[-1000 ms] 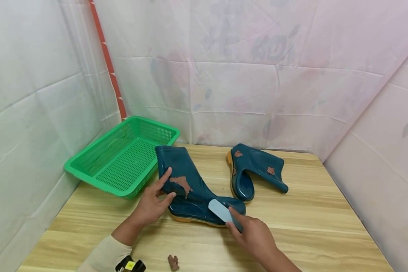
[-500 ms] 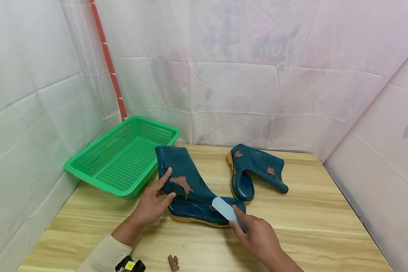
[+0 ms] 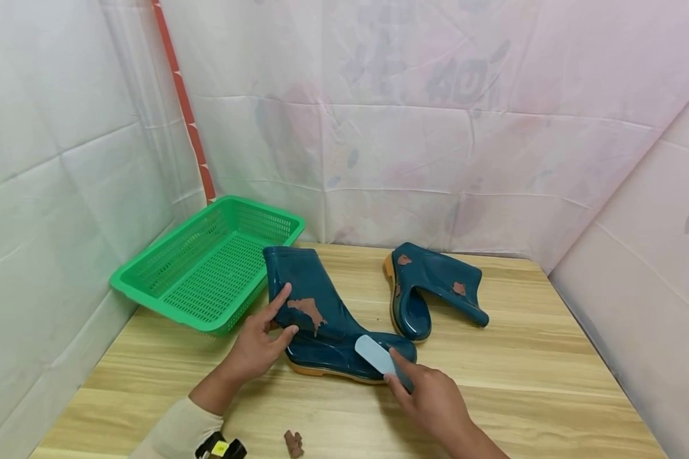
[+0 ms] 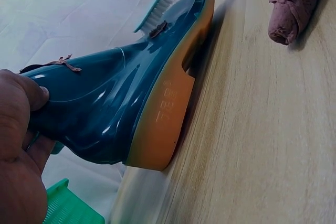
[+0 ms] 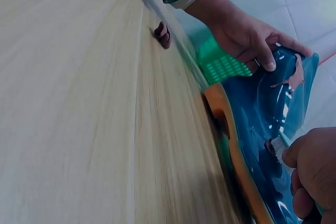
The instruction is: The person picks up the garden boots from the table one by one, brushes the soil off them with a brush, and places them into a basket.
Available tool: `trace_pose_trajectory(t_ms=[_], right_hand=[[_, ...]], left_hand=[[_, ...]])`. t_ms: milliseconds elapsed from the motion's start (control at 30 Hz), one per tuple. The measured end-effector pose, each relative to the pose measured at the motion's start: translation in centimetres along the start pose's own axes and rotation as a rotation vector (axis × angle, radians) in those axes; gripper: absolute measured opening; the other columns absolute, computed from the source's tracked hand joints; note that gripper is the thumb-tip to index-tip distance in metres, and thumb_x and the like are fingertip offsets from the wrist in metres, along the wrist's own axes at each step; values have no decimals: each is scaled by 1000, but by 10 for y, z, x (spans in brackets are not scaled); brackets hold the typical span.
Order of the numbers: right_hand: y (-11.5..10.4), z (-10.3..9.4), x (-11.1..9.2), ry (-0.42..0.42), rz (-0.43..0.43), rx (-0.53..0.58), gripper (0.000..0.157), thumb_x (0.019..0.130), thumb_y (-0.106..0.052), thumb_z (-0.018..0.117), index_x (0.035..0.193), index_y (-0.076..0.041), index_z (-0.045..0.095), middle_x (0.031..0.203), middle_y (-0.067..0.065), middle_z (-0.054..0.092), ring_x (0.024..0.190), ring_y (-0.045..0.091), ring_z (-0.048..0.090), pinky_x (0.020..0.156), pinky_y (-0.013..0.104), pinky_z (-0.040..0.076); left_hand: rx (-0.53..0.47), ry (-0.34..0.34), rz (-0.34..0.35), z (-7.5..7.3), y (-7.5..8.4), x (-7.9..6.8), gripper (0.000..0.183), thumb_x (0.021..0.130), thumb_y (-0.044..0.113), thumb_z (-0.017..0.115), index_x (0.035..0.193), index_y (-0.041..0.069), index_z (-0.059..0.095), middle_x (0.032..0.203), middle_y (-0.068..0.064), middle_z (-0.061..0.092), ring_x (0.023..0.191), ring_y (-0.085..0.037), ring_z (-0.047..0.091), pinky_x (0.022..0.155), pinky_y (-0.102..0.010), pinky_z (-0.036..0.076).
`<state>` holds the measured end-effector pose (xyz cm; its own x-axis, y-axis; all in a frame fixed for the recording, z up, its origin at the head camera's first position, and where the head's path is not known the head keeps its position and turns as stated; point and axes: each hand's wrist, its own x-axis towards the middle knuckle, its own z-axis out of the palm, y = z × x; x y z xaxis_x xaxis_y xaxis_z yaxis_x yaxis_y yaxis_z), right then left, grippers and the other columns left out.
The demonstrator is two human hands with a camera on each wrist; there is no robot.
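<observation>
A dark teal rubber boot (image 3: 330, 349) with an orange sole stands on the table, toe pointing right. My left hand (image 3: 255, 347) grips its shaft from the heel side, thumb and index finger beside a brown patch (image 3: 306, 312). In my right hand (image 3: 433, 398) is a light-blue brush (image 3: 373, 354), held by the handle over the front of the foot. The left wrist view shows its white bristles (image 4: 167, 1) down on the boot, right beside a small dark clump (image 4: 157, 29). The clump is hidden under the brush in the head view.
A second teal boot (image 3: 436, 271) with brown patches lies on its side at the back right. To the left stands a green perforated basket (image 3: 161, 311). A brown clay-like lump (image 3: 293, 444) lies near the table's front edge. White curtains enclose the table.
The brush shifts slightly up and right along the boot's foot, baring a brown spot, then back down and left over it. My left hand and the boot stay in place.
</observation>
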<state>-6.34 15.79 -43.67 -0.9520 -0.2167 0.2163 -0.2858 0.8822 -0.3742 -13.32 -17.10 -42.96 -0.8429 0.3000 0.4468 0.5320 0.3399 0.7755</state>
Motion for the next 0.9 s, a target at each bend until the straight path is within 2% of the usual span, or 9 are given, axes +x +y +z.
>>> trace_pose_trajectory(t_ms=[167, 267, 367, 433, 600, 733, 900], right_hand=[[5, -3, 0, -2, 41, 6, 47, 95, -36, 75, 139, -20, 67, 87, 1, 75, 61, 2, 48, 55, 25, 39], [6, -5, 1, -1, 66, 19, 48, 95, -35, 75, 140, -20, 66, 87, 1, 74, 59, 3, 45, 53, 26, 36], [5, -5, 1, 3, 75, 30, 49, 95, -35, 75, 140, -20, 66, 87, 2, 75, 58, 5, 46, 52, 26, 37], [4, -3, 1, 15, 60, 28, 48, 94, -35, 76, 140, -21, 67, 94, 4, 76, 62, 5, 53, 55, 26, 42], [-1, 2, 0, 24, -23, 17, 46, 94, -36, 76, 137, -20, 69, 98, 5, 77, 72, 6, 66, 61, 26, 50], [-3, 4, -2, 25, -60, 14, 45, 95, -35, 75, 136, -18, 69, 94, 5, 77, 70, 4, 64, 59, 25, 48], [1, 2, -3, 17, -37, -1, 46, 95, -36, 74, 137, -19, 69, 82, -2, 74, 65, 0, 57, 58, 24, 45]], left_hand=[[2, 3, 3, 0, 0, 0, 78, 97, -1, 68, 163, 13, 30, 156, -23, 40, 116, -22, 62, 84, -32, 56], [0, 2, 1, 0, 0, 0, 78, 97, -1, 69, 163, 14, 30, 156, -23, 40, 116, -21, 62, 84, -32, 56], [-1, 1, 4, 1, 0, 0, 78, 97, -1, 69, 163, 13, 30, 156, -23, 40, 113, -20, 63, 83, -32, 56], [0, 2, 5, 1, 0, 0, 78, 97, -1, 68, 163, 13, 30, 156, -24, 40, 112, -19, 63, 83, -32, 56], [-2, 5, 4, 1, 0, -1, 78, 96, -2, 69, 163, 13, 30, 155, -24, 41, 111, -18, 63, 82, -32, 56], [-3, 2, -1, 1, -1, -1, 78, 97, -1, 69, 163, 14, 30, 156, -23, 41, 113, -20, 63, 82, -33, 56], [-3, -3, -2, 0, 0, 0, 78, 97, 0, 69, 163, 14, 29, 155, -23, 41, 118, -24, 62, 86, -34, 56]])
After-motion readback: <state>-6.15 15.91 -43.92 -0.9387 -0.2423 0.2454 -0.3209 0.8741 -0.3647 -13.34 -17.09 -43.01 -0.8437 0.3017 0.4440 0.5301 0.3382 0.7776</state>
